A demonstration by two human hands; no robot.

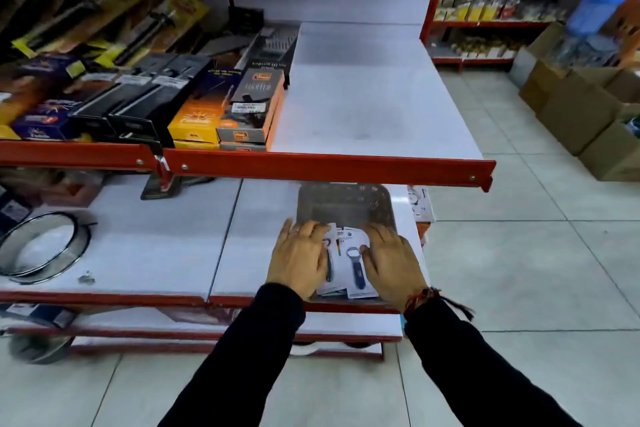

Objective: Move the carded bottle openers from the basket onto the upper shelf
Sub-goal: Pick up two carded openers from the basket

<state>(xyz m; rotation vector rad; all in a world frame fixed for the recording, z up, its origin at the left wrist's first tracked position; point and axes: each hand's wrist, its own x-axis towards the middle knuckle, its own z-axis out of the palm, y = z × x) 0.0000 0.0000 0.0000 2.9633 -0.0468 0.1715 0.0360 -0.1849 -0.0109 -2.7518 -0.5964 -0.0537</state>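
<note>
Both my left hand [299, 258] and right hand [389, 262] press spread fingers flat on the loose carded bottle openers [349, 263] in the grey basket [346, 201] on the lower shelf; unpinched, cards may slide when lifted toward the upper shelf [374, 107].

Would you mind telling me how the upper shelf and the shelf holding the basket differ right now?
The upper shelf is bare on its right half, with boxed goods on the left; the lower shelf carries the grey basket, where both hands gather carded bottle openers, and a metal ring. Both are white with red front edges.
</note>
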